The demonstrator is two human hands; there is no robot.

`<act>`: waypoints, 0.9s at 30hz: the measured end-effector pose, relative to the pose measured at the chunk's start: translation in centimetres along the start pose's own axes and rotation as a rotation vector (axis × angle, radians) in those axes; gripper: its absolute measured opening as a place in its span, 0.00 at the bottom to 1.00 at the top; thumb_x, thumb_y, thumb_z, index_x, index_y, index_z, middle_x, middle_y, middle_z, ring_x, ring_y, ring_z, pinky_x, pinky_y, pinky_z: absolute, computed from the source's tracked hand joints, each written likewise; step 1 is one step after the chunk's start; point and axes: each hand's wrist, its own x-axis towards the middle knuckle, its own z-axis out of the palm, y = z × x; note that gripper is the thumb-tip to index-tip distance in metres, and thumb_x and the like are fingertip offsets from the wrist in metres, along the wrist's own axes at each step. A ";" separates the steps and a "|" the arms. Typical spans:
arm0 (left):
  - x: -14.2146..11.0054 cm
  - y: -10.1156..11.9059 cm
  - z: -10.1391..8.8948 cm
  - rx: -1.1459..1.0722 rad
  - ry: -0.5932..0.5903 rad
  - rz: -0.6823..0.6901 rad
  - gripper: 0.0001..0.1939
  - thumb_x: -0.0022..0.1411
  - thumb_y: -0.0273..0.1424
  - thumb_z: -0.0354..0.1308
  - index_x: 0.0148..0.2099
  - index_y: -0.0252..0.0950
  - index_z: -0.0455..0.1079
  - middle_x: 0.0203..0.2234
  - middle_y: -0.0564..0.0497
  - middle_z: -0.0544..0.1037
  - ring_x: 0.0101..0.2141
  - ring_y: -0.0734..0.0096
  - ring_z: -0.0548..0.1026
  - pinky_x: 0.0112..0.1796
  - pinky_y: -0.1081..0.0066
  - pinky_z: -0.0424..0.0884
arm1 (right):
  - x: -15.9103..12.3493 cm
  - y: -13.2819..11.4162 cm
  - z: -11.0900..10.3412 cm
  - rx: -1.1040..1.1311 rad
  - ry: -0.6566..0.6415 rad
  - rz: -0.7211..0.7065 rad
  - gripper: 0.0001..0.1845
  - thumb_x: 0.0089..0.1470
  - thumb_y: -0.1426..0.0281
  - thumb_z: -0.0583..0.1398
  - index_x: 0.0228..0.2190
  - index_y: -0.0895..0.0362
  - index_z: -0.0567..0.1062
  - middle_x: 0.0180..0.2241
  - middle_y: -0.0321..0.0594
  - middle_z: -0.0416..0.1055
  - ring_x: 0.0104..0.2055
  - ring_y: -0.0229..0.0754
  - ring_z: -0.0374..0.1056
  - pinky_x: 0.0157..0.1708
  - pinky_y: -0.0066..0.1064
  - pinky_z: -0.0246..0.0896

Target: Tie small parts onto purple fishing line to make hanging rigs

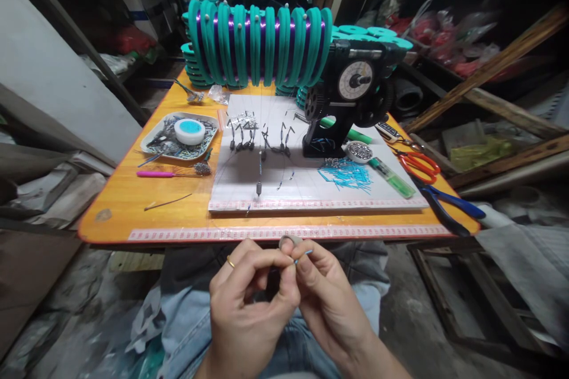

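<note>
My left hand (253, 290), with a gold ring on one finger, and my right hand (326, 284) meet over my lap, just in front of the table edge. Both are closed in a pinch. A thin blue stick (304, 256) shows between the fingertips, its free end poking out over my right fingers. Something grey (291, 239) covers one fingertip there. Similar thin blue pieces (349, 176) lie in a pile on the white board (306, 189). A dark weight hanging on line (259, 188) and several small dark weights (240, 145) are on or above that board.
Teal spools (262, 41) with purple line sit above a black stand (326, 136) with a dial. To the left are a white tray (151, 145) with a round tub and a pink-handled hook tool (155, 174). Orange scissors (420, 167) and blue-handled pliers (457, 204) lie right.
</note>
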 end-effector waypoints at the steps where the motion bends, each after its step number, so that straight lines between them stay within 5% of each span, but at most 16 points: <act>1: 0.0 0.0 0.0 0.006 -0.001 0.008 0.10 0.57 0.18 0.60 0.35 0.39 0.72 0.22 0.59 0.66 0.21 0.79 0.63 0.22 0.79 0.63 | 0.0 0.0 0.0 -0.001 0.002 -0.004 0.06 0.47 0.66 0.73 0.28 0.53 0.82 0.36 0.34 0.75 0.35 0.34 0.72 0.39 0.24 0.67; 27: 0.1 0.2 0.1 0.000 0.006 -0.027 0.10 0.55 0.18 0.58 0.33 0.40 0.69 0.22 0.59 0.64 0.21 0.79 0.63 0.21 0.80 0.64 | -0.1 -0.2 0.1 -0.067 -0.003 -0.025 0.06 0.49 0.66 0.71 0.29 0.54 0.81 0.34 0.34 0.74 0.35 0.35 0.70 0.39 0.26 0.64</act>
